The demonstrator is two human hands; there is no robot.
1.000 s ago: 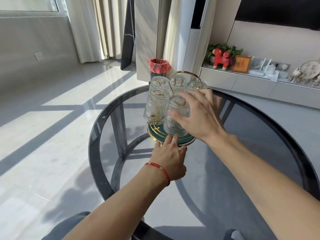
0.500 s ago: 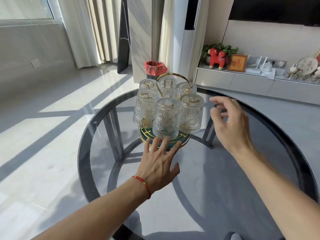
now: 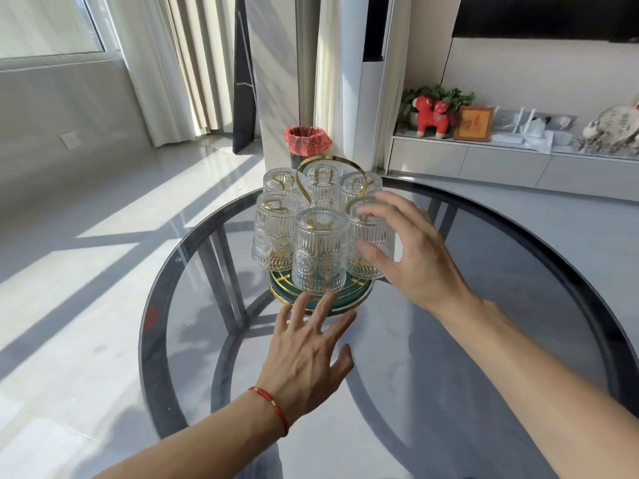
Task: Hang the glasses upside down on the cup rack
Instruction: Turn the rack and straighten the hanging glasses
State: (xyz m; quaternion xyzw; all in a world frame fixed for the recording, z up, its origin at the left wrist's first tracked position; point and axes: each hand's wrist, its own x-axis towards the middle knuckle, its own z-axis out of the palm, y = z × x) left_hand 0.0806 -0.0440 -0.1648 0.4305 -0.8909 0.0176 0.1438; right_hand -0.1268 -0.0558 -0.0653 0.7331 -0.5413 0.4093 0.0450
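Hanging upside down, six glasses (image 3: 320,250) fill the rack (image 3: 320,299); left hand (image 3: 304,354) and right hand (image 3: 411,257) hover, fingers spread.

single head view (wide-angle), looking forward and down, close over glass table (image 3: 484,340).

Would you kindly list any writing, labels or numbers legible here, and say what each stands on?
No text can be read for certain.
Framed picture on the cabinet: one gold character, too blurred to read.
Round decorated plate at far right: dark marks, too small to read.
Glasses and cup rack: embossed patterns only, no lettering.
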